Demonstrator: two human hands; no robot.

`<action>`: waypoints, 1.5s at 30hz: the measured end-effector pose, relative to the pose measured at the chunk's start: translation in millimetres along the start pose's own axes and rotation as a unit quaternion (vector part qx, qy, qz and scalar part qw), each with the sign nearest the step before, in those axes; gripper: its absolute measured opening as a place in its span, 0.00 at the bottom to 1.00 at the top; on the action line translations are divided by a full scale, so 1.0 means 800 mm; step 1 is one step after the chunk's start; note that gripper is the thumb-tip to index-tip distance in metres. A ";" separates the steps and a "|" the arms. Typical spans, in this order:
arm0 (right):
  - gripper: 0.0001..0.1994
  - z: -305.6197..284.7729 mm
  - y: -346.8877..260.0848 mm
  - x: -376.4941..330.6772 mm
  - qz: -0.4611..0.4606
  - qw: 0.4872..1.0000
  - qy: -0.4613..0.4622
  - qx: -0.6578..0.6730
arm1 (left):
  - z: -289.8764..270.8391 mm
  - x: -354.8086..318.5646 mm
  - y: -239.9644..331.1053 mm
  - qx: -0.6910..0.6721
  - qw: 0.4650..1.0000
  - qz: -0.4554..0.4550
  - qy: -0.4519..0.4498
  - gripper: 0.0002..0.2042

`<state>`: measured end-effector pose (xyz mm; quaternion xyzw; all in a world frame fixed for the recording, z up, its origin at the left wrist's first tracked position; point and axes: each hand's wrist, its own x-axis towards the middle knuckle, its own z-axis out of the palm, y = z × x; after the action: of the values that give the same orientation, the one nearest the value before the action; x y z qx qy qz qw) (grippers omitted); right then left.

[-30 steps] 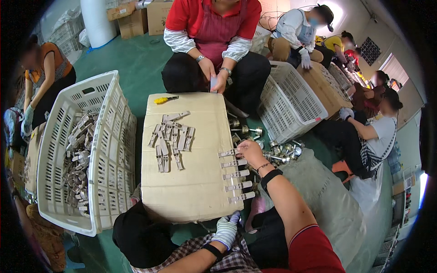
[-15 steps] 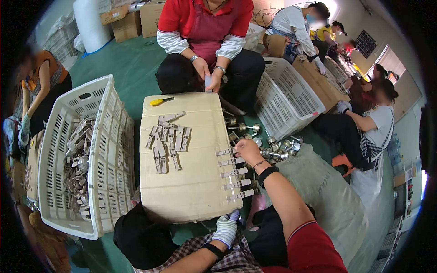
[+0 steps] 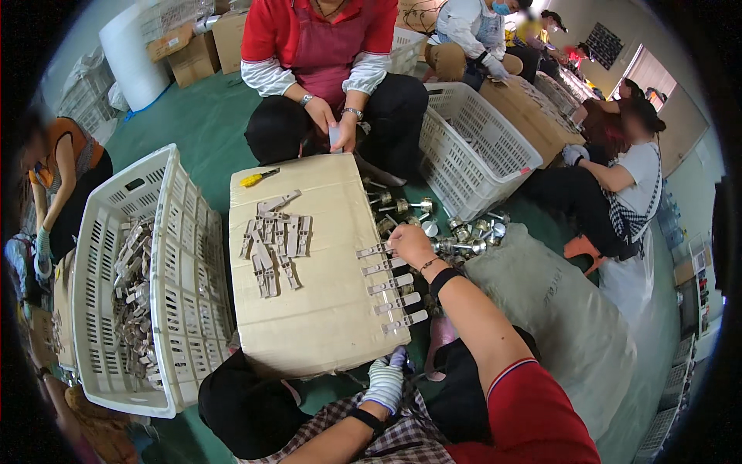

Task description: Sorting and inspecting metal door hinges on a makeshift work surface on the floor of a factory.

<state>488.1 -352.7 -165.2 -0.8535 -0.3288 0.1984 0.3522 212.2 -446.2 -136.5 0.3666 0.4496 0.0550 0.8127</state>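
My bare right hand (image 3: 411, 246) has its fingers closed on the outer end of a flat grey metal clip (image 3: 372, 250), the farthest in a row along the right edge of a cardboard sheet (image 3: 325, 325). Several like clips (image 3: 391, 283) lie nearer me in that row, their ends sticking out past the edge. My left hand (image 3: 384, 384), in a striped glove, is at the sheet's near edge with its fingers drawn together; what they hold, if anything, is hidden. A loose pile of clips (image 3: 272, 238) lies left of the sheet's middle.
A yellow-handled cutter (image 3: 259, 177) lies at the sheet's far left corner. To the left stands a white crate (image 3: 166, 286) of clips. Shiny metal stemmed parts (image 3: 468, 236) and a pale sack (image 3: 549, 294) lie right. A person in red (image 3: 328, 62) sits opposite.
The whole view has shifted a little, moving the sheet and the far person leftward in the picture. My right hand stays at the farthest clip; the row and pile look the same.
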 end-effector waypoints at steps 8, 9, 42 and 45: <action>0.07 0.001 -0.032 -0.006 -0.005 0.999 -0.029 -0.012 | -0.007 0.005 -0.008 -0.021 0.997 0.072 0.026 0.10; 0.08 -0.001 -0.028 -0.006 -0.027 0.999 -0.033 -0.024 | -0.005 0.002 -0.004 -0.021 0.996 0.084 0.036 0.11; 0.11 0.083 -0.195 -0.015 -0.522 0.831 -0.083 -0.172 | -0.023 0.032 -0.045 -0.005 1.000 0.015 -0.012 0.18; 0.09 0.087 -0.190 -0.012 -0.472 0.841 -0.123 -0.234 | -0.022 0.019 -0.025 0.027 0.999 0.014 -0.010 0.18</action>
<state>377.5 -245.1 -100.1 -0.6206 -0.7691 0.0287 0.1499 202.6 -444.8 -165.4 0.3951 0.4379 0.0503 0.8060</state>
